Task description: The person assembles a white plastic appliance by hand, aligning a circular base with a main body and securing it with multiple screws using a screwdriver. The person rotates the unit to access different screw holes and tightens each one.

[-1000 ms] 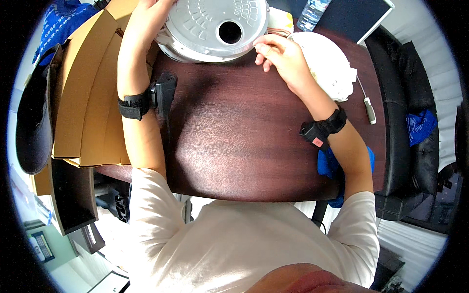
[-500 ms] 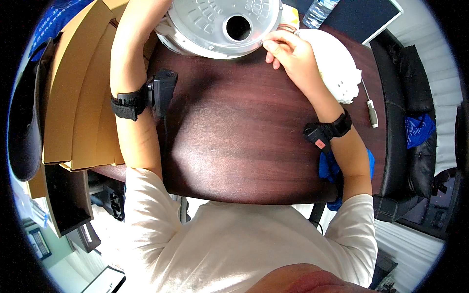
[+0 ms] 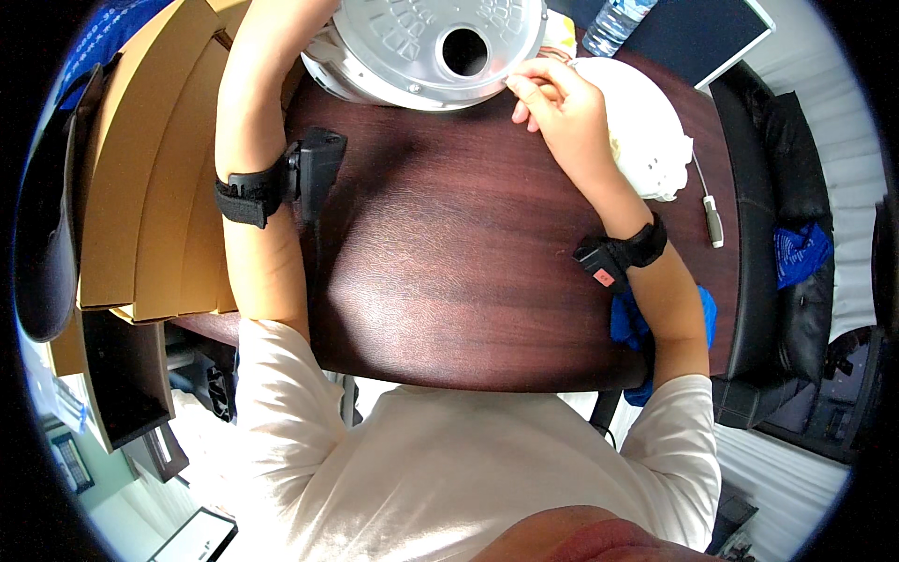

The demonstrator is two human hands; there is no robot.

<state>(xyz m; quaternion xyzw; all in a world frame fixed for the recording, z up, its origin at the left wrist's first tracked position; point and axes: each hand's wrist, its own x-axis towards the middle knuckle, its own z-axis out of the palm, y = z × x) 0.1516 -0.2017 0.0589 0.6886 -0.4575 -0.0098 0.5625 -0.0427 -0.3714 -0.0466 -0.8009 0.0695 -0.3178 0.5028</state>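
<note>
At the top of the head view stands a round silver-grey housing (image 3: 397, 70) with embossed ridges on its flat top and a round dark hole. Small fasteners sit along its rim. My right hand (image 3: 564, 101) is at the housing's right-hand rim, thumb and forefinger pinched together and the other fingers curled. Whatever lies between those fingertips is too small to make out. Along the housing's left side reaches my left forearm (image 3: 251, 112); the hand itself is cut off by the upper edge. Beside my right hand lies a white rounded piece (image 3: 641, 122).
A screwdriver (image 3: 714, 223) lies near the right edge of the dark wooden table (image 3: 449, 262). Cardboard boxes (image 3: 154, 187) line the left side. A water bottle (image 3: 613, 26) and a dark panel (image 3: 693, 37) are at the back right. Blue cloth (image 3: 633, 318) lies under my right forearm.
The round housing has shifted slightly right and up in the picture. My right hand has moved a little the same way as its rim, still pinched there. My left forearm has shifted slightly right.
</note>
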